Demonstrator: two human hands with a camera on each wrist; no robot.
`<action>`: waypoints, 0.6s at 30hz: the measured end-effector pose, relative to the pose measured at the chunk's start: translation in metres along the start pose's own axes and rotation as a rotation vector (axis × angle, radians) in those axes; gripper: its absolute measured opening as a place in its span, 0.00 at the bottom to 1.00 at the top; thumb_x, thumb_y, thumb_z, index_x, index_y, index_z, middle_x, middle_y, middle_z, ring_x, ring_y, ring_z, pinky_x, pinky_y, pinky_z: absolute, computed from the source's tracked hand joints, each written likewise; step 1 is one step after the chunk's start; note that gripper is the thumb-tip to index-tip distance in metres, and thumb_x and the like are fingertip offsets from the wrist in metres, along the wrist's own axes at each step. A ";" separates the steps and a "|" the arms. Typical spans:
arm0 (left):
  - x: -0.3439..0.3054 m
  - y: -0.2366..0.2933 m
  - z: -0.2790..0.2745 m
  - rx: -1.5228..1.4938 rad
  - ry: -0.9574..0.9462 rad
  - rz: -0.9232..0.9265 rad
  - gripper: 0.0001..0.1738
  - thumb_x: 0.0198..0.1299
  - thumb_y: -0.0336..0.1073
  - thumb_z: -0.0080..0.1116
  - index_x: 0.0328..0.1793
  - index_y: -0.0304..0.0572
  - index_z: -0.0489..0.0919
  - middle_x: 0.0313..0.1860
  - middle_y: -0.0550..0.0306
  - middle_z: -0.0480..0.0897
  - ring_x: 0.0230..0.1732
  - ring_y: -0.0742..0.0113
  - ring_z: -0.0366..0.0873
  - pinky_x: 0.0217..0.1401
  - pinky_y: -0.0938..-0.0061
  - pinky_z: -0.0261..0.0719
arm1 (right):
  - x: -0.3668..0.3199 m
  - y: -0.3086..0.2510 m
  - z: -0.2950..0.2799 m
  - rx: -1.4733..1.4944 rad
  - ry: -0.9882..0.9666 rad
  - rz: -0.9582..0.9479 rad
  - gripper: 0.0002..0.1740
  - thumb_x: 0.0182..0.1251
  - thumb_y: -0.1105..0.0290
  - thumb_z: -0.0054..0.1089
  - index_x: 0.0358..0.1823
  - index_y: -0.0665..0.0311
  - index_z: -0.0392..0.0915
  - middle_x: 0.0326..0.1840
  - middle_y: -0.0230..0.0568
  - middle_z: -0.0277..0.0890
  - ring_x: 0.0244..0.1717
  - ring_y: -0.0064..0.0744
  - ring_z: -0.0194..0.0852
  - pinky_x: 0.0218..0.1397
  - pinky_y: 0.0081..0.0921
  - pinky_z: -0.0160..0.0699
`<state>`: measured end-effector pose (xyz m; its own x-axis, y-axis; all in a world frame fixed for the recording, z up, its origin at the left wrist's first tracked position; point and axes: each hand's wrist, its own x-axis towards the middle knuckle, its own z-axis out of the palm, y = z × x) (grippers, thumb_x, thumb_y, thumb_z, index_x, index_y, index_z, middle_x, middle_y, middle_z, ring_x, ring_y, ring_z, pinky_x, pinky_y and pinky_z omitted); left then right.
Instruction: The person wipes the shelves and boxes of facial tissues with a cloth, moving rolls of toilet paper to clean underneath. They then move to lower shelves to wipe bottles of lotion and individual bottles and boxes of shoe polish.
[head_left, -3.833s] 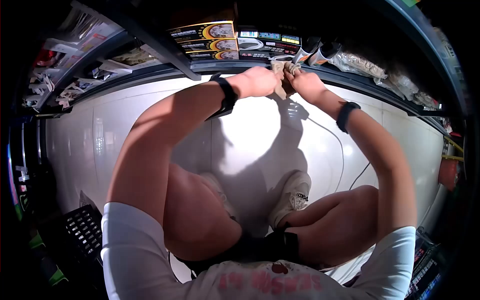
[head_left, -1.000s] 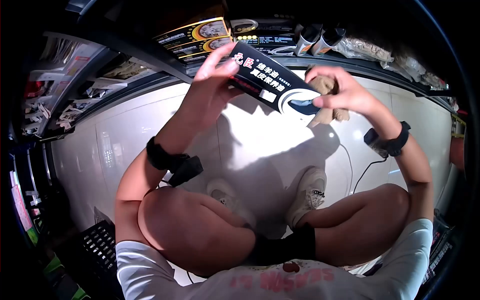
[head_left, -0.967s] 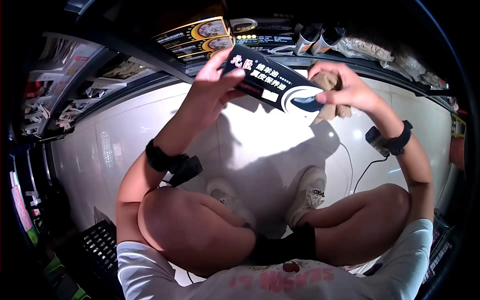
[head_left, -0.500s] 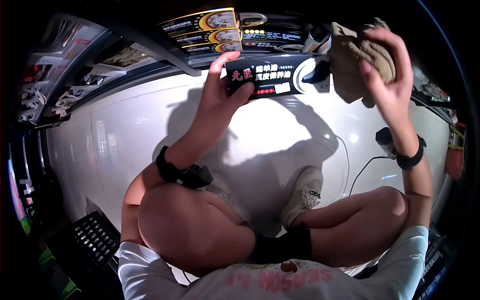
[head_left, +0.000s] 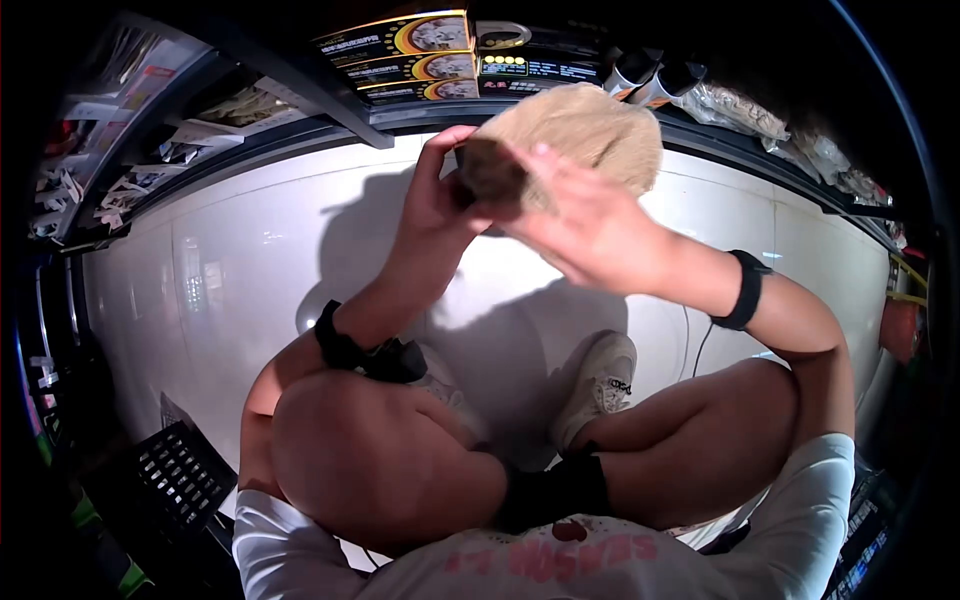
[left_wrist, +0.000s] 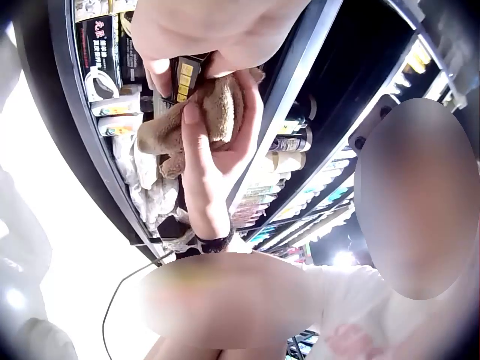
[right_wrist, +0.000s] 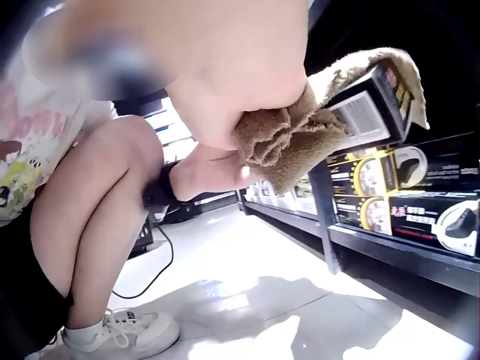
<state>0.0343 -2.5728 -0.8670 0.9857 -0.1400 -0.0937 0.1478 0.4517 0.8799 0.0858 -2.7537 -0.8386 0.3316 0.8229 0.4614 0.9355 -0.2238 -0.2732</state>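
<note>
In the head view my left hand point(head_left: 430, 215) grips one end of a black printed box point(right_wrist: 367, 112), mostly hidden there by a tan cloth point(head_left: 590, 130). My right hand point(head_left: 600, 220) holds the cloth against the box, fingers across its near end. From the left wrist, the right hand point(left_wrist: 214, 161) has its thumb on the bunched cloth point(left_wrist: 221, 112), and the box's yellow-marked side point(left_wrist: 185, 79) shows beneath the left hand. The right wrist view has the fuzzy cloth point(right_wrist: 292, 146) folded under the right hand and draped behind the box.
Yellow-and-black boxes point(head_left: 430, 65) are stacked on the low shelf in front, beside black boxes point(head_left: 535, 65). Bottles point(head_left: 635, 75) and bagged goods point(head_left: 740, 115) stand to their right. A black basket point(head_left: 180, 465) is at the left; a cable point(right_wrist: 161, 266) lies on the floor.
The right hand has brought the cloth from the right over onto the box, covering its printed face. The left hand still holds the box at its left end.
</note>
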 end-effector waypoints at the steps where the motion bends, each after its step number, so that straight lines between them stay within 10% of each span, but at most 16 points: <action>1: -0.002 -0.003 0.000 0.008 0.018 0.039 0.32 0.52 0.21 0.56 0.62 0.49 0.57 0.51 0.57 0.69 0.52 0.70 0.69 0.52 0.75 0.74 | -0.001 -0.004 0.006 -0.046 0.005 -0.067 0.25 0.48 0.70 0.55 0.52 0.59 0.68 0.49 0.52 0.70 0.57 0.50 0.65 0.63 0.45 0.62; 8: -0.004 0.007 0.005 -0.046 -0.008 0.110 0.36 0.50 0.21 0.57 0.64 0.48 0.56 0.55 0.60 0.66 0.55 0.70 0.68 0.52 0.77 0.72 | 0.010 0.012 -0.026 -0.179 0.011 -0.061 0.26 0.41 0.66 0.57 0.48 0.55 0.69 0.47 0.43 0.72 0.54 0.41 0.68 0.60 0.46 0.61; 13: -0.003 0.011 0.003 0.062 -0.020 -0.001 0.30 0.53 0.23 0.56 0.62 0.45 0.59 0.47 0.58 0.71 0.47 0.75 0.69 0.46 0.81 0.71 | 0.010 0.057 -0.062 0.764 -0.309 0.673 0.25 0.49 0.69 0.50 0.52 0.64 0.69 0.46 0.39 0.73 0.46 0.25 0.70 0.53 0.24 0.70; 18: -0.004 0.015 0.010 0.009 -0.093 0.031 0.30 0.53 0.24 0.57 0.61 0.45 0.60 0.45 0.61 0.71 0.43 0.79 0.68 0.40 0.84 0.69 | -0.043 0.098 -0.077 1.095 -0.370 0.589 0.28 0.58 0.63 0.47 0.60 0.62 0.59 0.58 0.43 0.62 0.54 0.29 0.67 0.54 0.26 0.72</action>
<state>0.0320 -2.5746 -0.8484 0.9779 -0.2077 -0.0232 0.1164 0.4489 0.8860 0.1725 -2.8518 -0.8202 0.4396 0.8810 -0.1747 0.0175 -0.2029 -0.9790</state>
